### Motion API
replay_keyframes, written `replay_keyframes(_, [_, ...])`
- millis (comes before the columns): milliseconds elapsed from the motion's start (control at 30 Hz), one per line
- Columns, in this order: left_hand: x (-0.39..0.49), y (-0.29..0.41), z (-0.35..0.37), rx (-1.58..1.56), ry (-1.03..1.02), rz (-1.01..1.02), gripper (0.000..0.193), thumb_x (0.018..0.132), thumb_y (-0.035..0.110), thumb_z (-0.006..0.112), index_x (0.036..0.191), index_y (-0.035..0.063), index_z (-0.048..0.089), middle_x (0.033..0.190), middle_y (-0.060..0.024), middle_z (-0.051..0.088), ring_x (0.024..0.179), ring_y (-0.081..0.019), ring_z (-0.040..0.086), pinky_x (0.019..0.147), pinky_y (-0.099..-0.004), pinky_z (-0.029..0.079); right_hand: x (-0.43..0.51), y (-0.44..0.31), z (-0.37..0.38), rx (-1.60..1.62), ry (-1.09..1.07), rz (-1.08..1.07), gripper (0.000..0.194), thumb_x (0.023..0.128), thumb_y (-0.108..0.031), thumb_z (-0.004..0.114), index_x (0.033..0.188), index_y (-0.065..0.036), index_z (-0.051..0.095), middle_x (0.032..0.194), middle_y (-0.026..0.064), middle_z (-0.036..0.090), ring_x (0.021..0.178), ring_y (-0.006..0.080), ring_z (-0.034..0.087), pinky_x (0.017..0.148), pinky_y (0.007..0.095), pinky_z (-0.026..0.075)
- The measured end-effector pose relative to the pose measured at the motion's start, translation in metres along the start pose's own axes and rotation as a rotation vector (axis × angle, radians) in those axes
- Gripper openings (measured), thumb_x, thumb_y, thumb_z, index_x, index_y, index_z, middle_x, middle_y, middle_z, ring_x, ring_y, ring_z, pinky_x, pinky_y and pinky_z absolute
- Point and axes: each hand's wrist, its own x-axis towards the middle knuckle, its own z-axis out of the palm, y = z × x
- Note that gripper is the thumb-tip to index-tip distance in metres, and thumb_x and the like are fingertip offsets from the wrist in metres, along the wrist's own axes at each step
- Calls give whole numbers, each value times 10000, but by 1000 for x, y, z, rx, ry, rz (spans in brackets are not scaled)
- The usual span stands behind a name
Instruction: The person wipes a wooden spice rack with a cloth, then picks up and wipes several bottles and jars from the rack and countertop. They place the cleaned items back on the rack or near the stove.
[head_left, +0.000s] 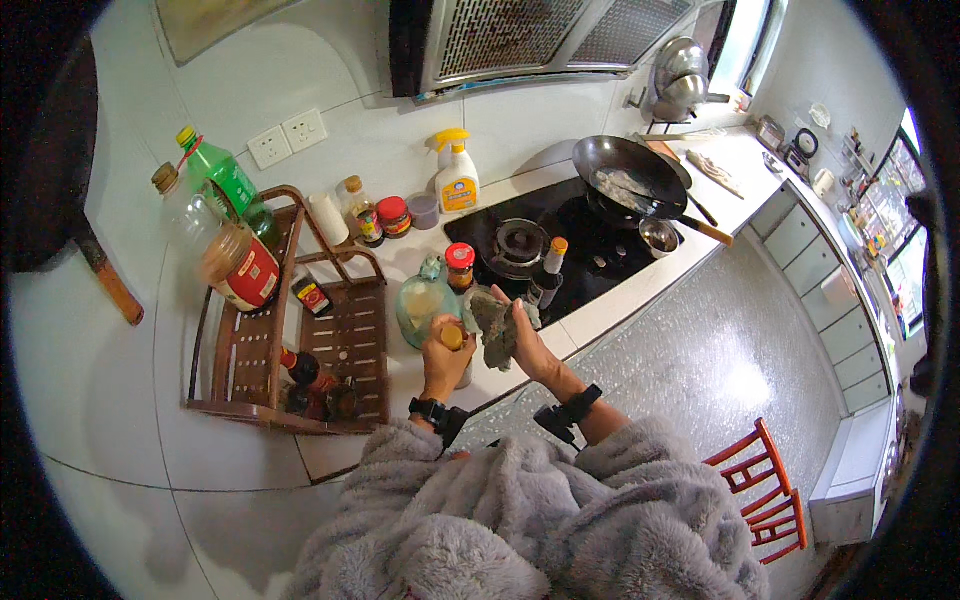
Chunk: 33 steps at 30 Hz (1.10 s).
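Note:
My left hand (444, 363) grips a bottle with a yellow cap (451, 337); most of the bottle is hidden by the fingers. In my right hand (534, 351) is a crumpled grey-green cloth (497, 334), held just to the right of that bottle. Close behind my left hand stands a pale green glass jar (421, 304). A red-lidded jar (460, 259) is beside it, at the cooktop's near left corner. Just beyond the cloth, a bottle with an orange-yellow cap (555, 259) stands on the black cooktop (574, 281).
A brown two-tier rack (352, 315) holding several bottles stands left. Along the wall are a spray bottle (458, 180) and condiment jars. A wok (637, 169) sits on the right burner, its wooden handle (705, 230) reaching past the counter edge. A range hood (517, 45) hangs above.

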Motion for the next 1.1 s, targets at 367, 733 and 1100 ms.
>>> replay_keyframes(367, [-22,-79,-6,-913,-220,-478,556,825,108,755,1291,51,456,1136,-75,594,992,-183,625,789,-317,530,6,-25,66,-324,-241,-359,636,968,-322,550,1486,-20,336,1463,178,419,1361,243,388,1138,370,276])
replay_keyframes(733, [-53,-145,-5,-288,-270,-178,386,968,224,568,1313,91,456,1224,-46,574,1086,-228,570,866,-419,480,74,22,74,-920,69,-20,351,813,-188,605,1029,88,619,959,316,656,957,464,634,849,464,498])
replay_keyframes(1100, [-38,-84,-7,353,-199,200,567,705,178,852,1185,39,585,1178,-37,633,1051,-220,611,880,-374,510,77,55,50,0,159,-12,366,942,-295,535,1097,25,619,1056,141,653,958,261,610,867,369,471])
